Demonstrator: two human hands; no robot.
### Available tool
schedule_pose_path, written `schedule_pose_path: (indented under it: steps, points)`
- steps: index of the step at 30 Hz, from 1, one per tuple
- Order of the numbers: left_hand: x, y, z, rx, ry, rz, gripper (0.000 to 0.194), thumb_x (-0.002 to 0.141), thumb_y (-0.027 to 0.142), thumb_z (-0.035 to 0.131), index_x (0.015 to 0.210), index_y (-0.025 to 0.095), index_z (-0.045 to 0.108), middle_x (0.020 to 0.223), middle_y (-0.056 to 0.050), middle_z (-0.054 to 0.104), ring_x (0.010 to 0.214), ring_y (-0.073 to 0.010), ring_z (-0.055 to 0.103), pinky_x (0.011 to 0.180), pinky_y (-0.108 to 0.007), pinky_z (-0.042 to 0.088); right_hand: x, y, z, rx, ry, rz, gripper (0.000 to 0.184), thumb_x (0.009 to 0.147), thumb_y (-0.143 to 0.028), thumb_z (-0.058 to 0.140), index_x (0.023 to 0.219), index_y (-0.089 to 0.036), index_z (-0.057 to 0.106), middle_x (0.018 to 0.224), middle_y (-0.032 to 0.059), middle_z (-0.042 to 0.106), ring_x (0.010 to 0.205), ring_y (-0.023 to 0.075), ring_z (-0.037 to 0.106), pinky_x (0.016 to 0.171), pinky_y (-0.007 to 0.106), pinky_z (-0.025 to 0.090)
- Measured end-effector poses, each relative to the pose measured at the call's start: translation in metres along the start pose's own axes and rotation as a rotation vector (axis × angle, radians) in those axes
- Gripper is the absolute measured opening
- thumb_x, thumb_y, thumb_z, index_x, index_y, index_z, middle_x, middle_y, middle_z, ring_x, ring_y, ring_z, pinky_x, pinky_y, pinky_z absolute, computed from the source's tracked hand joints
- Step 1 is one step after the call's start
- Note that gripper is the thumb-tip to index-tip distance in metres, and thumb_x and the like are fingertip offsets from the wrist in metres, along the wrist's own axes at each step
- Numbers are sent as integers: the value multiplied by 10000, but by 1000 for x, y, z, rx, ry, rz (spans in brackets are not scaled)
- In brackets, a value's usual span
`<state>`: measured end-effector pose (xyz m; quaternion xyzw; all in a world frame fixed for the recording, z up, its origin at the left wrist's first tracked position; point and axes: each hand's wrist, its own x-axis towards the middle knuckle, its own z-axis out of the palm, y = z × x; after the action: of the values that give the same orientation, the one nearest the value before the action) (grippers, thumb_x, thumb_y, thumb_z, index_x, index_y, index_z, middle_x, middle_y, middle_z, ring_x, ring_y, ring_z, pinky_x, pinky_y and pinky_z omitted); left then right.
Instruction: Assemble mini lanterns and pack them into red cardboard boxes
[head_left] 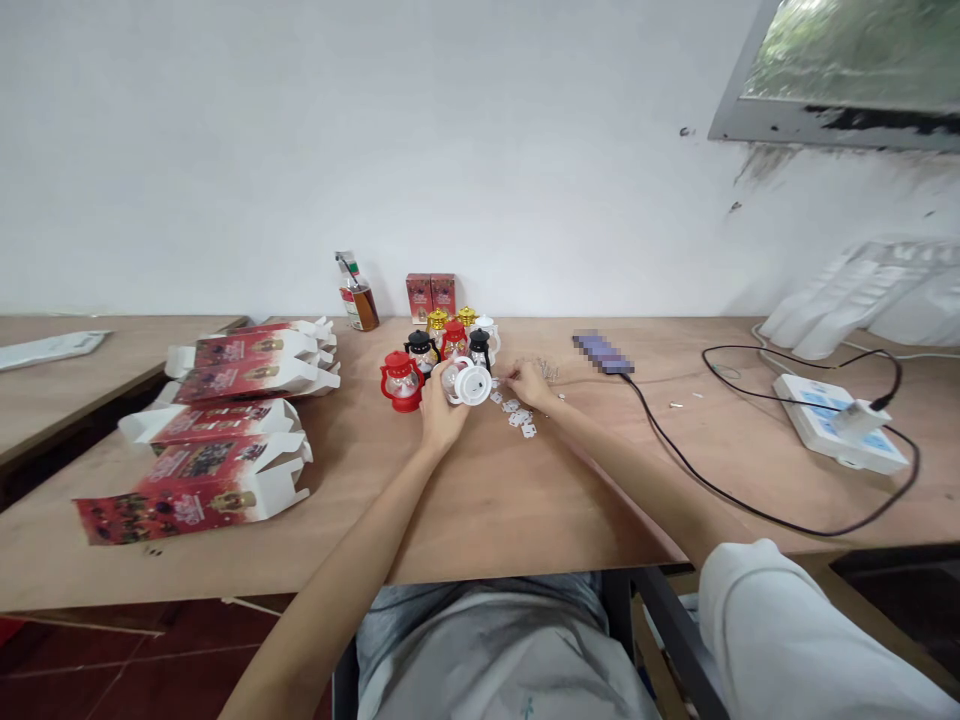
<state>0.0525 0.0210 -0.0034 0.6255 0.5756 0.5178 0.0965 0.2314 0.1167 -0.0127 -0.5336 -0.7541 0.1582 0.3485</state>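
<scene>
My left hand (441, 418) is wrapped round a small white lantern (472, 384), tipped so that its round base faces me. To the right, my right hand (531, 385) has its fingers pinched together low over the table; whatever is between the fingertips is too small to make out. Just below them lie several small white plastic pieces (517, 413). Behind that hand is a little heap of thin metallic bits (550, 370). A red lantern (403, 382) stands left of my left hand, and a black lantern (421, 350) stands behind it among several red, gold, black and white ones.
Unfolded red printed boxes (217, 450) lie in stacks at left. A bottle of brown liquid (358, 295) and two closed red boxes (431, 297) stand by the wall. A phone (602, 352) with a black cable (667, 440) runs to a power strip (840, 425). White stacked items (832, 300) are at far right.
</scene>
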Motion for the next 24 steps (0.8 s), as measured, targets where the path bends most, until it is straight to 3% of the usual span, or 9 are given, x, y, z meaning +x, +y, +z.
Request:
schedule_pose_path:
  steps: [4,8,11,14,24]
  points:
    - [0,-1,1,7,6,-20,641,696,254,645,1295,250,417,1243,-80,543,1143,-275,510,942,-415,417,-24,-11,-8,67,155,-44,185,895,-263,465,903,-133,596,857,72,697,794,155,644,748,292,489]
    - [-1,2,1,26,-12,-24,651,688,265,658,1294,248,421,1241,-89,533,1144,-285,499,953,-429,403,-59,-30,-17,225,317,-351,188,897,-357,494,822,-200,564,805,30,682,761,145,649,716,296,518]
    - [-3,6,0,66,-58,-24,661,686,287,659,1299,258,415,1244,-96,526,1157,-300,483,956,-449,392,-80,-44,-23,236,414,-551,127,899,-295,513,821,-219,578,822,32,690,810,151,659,755,313,531]
    - [-5,10,0,112,-106,-28,648,700,284,633,1307,276,406,1264,-103,514,1194,-321,450,960,-494,368,-90,-51,-25,203,429,-687,104,904,-194,490,892,-209,592,856,51,690,870,154,661,793,318,537]
    - [-9,15,3,200,-126,-8,624,714,351,627,1303,299,428,1218,-102,541,1159,-329,464,956,-520,320,-96,-51,-28,71,476,-758,133,874,-143,512,801,-203,606,811,57,669,768,157,631,688,312,530]
